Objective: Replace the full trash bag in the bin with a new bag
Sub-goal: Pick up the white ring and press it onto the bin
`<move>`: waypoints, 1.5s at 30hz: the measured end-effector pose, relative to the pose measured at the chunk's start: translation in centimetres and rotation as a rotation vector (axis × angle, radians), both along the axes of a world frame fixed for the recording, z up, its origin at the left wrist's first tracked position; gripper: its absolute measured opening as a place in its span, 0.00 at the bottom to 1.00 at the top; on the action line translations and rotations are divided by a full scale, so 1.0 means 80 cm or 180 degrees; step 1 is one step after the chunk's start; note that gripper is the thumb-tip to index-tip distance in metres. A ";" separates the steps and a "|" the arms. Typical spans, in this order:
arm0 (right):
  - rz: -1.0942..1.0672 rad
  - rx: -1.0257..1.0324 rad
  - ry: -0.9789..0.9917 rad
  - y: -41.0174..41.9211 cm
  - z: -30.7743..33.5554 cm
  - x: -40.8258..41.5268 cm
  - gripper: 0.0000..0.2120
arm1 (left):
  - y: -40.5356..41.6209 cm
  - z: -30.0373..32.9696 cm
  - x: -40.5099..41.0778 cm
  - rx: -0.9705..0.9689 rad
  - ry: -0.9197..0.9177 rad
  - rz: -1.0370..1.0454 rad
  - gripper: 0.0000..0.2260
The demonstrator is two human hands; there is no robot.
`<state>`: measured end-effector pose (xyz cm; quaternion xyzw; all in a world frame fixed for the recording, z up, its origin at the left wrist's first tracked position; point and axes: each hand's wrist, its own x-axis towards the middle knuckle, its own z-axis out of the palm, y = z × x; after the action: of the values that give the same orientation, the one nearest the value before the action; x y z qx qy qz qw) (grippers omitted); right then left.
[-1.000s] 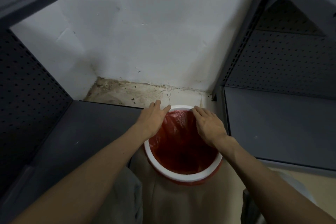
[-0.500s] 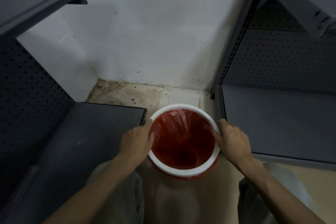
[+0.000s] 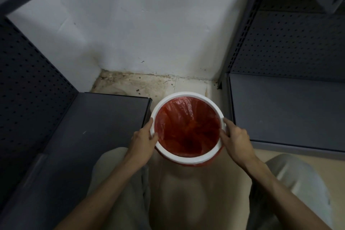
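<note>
A round bin with a white rim (image 3: 186,96) stands on the floor between two shelf units. A red trash bag (image 3: 186,127) lines its inside, and the bag's edge peeks out under the rim at the front. My left hand (image 3: 144,139) grips the rim on its left side, thumb over the top. On the opposite side my right hand (image 3: 234,137) holds the rim the same way. The bag looks hollow, with nothing visible inside it.
Dark grey metal shelves with pegboard backs stand close on the left (image 3: 93,127) and right (image 3: 287,110). A stained white wall (image 3: 149,30) and dirty floor tiles (image 3: 141,84) lie behind the bin. My knees in grey trousers (image 3: 298,179) flank the bin.
Both hands slid from the far part of the rim to its left and right sides and now clasp it there. The view has tilted slightly downward.
</note>
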<state>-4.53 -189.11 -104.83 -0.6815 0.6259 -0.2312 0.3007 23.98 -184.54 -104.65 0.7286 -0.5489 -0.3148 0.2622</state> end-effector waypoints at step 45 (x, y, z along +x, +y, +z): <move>0.0615 0.0102 0.1290 -0.054 0.014 0.005 0.27 | -0.062 0.005 0.027 0.0210 -0.0337 -0.0921 0.25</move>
<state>-4.12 -193.40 -103.69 -0.7659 0.6089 -0.0496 0.2003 26.18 -189.48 -104.26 0.6657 -0.6506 -0.3283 0.1607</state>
